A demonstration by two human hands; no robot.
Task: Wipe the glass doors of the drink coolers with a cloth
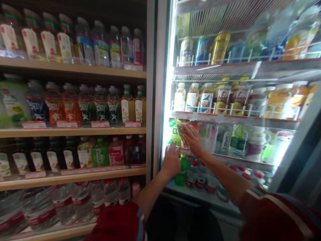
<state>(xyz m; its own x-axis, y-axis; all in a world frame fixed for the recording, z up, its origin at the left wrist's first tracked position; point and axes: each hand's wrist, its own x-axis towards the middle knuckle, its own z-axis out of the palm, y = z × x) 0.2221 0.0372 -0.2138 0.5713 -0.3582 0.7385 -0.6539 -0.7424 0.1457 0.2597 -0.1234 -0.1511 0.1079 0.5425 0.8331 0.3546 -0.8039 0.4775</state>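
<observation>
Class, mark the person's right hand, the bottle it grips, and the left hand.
right hand (192, 140), head view, back of hand
bottle (182, 133), head view, label
left hand (172, 160), head view, back of hand

Wooden shelves (72, 130) of bottles stand left of the cooler (160, 100); both hands reach inside it.

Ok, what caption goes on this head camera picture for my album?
Right hand grips a bottle on the open fridge's shelf; left hand rests by the green bottle.

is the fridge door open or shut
Open: both hands, left hand and right hand, reach past the fridge frame to the shelved bottles.
</observation>
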